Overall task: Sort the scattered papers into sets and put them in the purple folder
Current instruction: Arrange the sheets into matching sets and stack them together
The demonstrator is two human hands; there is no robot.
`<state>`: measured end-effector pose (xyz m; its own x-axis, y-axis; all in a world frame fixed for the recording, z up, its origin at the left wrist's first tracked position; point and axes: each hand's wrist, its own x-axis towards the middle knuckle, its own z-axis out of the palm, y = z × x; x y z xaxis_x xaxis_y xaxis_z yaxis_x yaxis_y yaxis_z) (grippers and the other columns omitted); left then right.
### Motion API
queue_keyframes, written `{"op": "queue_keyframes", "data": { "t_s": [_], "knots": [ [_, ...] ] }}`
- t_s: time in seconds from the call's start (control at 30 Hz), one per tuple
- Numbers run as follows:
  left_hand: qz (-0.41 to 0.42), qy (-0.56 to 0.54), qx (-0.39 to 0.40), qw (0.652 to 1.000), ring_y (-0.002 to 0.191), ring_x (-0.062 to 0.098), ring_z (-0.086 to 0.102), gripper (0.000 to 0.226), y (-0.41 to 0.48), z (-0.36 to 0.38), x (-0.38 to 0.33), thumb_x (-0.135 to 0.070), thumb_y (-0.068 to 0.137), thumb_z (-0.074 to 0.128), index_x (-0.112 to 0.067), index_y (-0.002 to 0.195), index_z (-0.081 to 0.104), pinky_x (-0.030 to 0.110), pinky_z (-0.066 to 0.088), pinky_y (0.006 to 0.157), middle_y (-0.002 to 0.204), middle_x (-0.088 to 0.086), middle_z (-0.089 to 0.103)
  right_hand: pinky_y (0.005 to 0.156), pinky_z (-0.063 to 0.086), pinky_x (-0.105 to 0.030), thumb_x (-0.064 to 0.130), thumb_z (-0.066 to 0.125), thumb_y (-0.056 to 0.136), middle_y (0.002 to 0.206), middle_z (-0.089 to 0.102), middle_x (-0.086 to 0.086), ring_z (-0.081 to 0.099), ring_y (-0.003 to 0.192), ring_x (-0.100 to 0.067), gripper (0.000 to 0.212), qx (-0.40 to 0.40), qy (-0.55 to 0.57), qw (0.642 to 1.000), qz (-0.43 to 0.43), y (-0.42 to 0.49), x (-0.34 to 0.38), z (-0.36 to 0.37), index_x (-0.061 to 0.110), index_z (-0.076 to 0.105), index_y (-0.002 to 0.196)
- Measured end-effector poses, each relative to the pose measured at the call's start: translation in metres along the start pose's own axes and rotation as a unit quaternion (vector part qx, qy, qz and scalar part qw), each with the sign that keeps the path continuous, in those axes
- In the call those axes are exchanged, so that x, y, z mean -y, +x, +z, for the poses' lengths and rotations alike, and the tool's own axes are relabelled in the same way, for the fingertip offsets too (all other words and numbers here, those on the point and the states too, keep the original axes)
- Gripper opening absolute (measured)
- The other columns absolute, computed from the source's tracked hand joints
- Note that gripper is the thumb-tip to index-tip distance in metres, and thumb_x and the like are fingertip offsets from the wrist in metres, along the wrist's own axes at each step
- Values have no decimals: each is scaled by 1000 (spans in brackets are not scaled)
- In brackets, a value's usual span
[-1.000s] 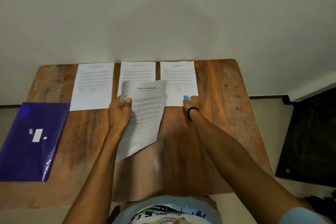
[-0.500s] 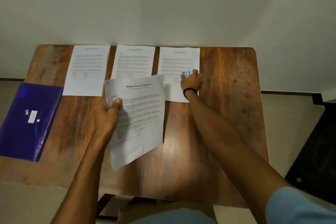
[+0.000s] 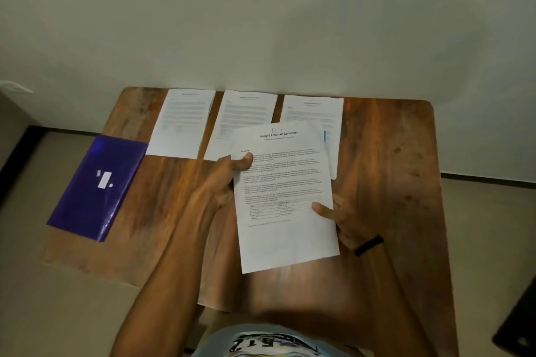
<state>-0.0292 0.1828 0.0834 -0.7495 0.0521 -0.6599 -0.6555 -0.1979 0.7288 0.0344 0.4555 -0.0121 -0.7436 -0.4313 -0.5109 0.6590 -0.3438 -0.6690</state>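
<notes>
I hold a printed sheet (image 3: 285, 197) headed "Sample Financial Statement" above the middle of the wooden table (image 3: 385, 159). My left hand (image 3: 224, 180) pinches its left edge, thumb on top. My right hand (image 3: 345, 219) grips its right edge, thumb on the page, a black band on the wrist. Three paper piles lie in a row at the table's far edge: left (image 3: 182, 122), middle (image 3: 245, 113) and right (image 3: 316, 113), the last two partly hidden by the held sheet. A small blue item (image 3: 324, 136) lies on the right pile. The shut purple folder (image 3: 98, 185) lies on the table's left side.
A plain wall stands right behind the table's far edge. The folder overhangs the table's left edge. A dark object (image 3: 519, 324) sits on the floor at the lower right. My shirt (image 3: 269, 342) shows at the bottom edge.
My right hand left the right pile, with the blue item staying on it, and came back to grip the held sheet's right edge. The sheet moved right and nearer to me. The camera tilted.
</notes>
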Motion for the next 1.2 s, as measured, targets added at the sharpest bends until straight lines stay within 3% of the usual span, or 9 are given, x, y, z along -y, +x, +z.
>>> {"op": "queue_keyframes", "data": {
  "t_s": [0.13, 0.27, 0.4, 0.47, 0.57, 0.83, 1.0, 1.07, 1.2],
  "knots": [
    [10, -5, 49, 999, 108, 37, 68, 34, 12, 30, 13, -11, 94, 64, -1, 127, 61, 47, 59, 83, 122, 19, 69, 103, 49, -54, 15, 72, 90, 129, 67, -15, 64, 118, -35, 43, -111, -66, 989, -65, -5, -4, -30, 5, 61, 131],
    [21, 240, 41, 970, 108, 25, 69, 30, 32, 64, 63, -12, 87, 75, -17, 116, 67, 44, 57, 93, 115, 1, 73, 94, 56, -42, 9, 69, 92, 118, 72, -3, 69, 110, -25, 32, -297, -168, 931, -129, -10, 2, -65, 10, 67, 124],
    [75, 359, 19, 930, 89, 12, 66, 19, 55, 120, 91, -13, 91, 70, -11, 109, 64, 6, 51, 68, 100, -10, 67, 91, 52, -35, 4, 65, 93, 123, 68, -11, 64, 114, -31, 32, -397, -233, 881, -114, -10, 23, -112, 4, 64, 125],
    [90, 378, 3, 922, 93, 18, 66, 18, 77, 159, 95, -7, 92, 66, -6, 109, 62, 6, 46, 66, 102, -1, 66, 96, 51, -37, 4, 66, 92, 127, 65, -15, 62, 117, -32, 36, -445, -257, 851, -114, -6, 39, -138, 1, 62, 127],
    [114, 398, -18, 910, 106, 24, 65, 23, 114, 204, 90, -10, 90, 67, -8, 113, 63, 26, 49, 87, 116, 7, 69, 97, 49, -36, 5, 66, 90, 129, 63, -16, 59, 119, -33, 39, -494, -285, 814, -114, 8, 68, -170, 1, 59, 129],
    [40, 507, 56, 859, 130, 29, 50, 62, 165, 221, 113, -21, 90, 69, -11, 143, 39, 40, 43, 108, 144, 10, 51, 111, 42, -47, 10, 79, 81, 143, 49, -19, 47, 133, -38, 70, -532, -419, 735, -35, 64, 69, -232, 4, 43, 140],
    [67, 468, 37, 880, 123, 26, 56, 43, 150, 190, 136, -16, 94, 62, -12, 136, 51, 33, 44, 102, 134, 6, 60, 111, 36, -48, 12, 70, 88, 146, 40, -27, 39, 134, -41, 68, -581, -474, 661, -36, 72, 40, -211, 5, 36, 147],
    [92, 446, 20, 890, 114, 23, 61, 33, 145, 175, 143, -13, 96, 58, -11, 128, 59, 29, 47, 99, 125, 7, 66, 107, 41, -49, 8, 65, 91, 137, 48, -27, 46, 127, -41, 54, -560, -486, 666, -78, 80, 30, -192, 3, 46, 141],
    [107, 404, -22, 908, 103, 17, 64, 21, 137, 146, 154, -15, 97, 57, -14, 116, 66, 37, 53, 99, 111, 3, 70, 101, 48, -48, 15, 61, 96, 119, 62, -22, 56, 114, -38, 33, -417, -516, 732, -155, 116, 25, -140, 1, 60, 127]
  ]
}}
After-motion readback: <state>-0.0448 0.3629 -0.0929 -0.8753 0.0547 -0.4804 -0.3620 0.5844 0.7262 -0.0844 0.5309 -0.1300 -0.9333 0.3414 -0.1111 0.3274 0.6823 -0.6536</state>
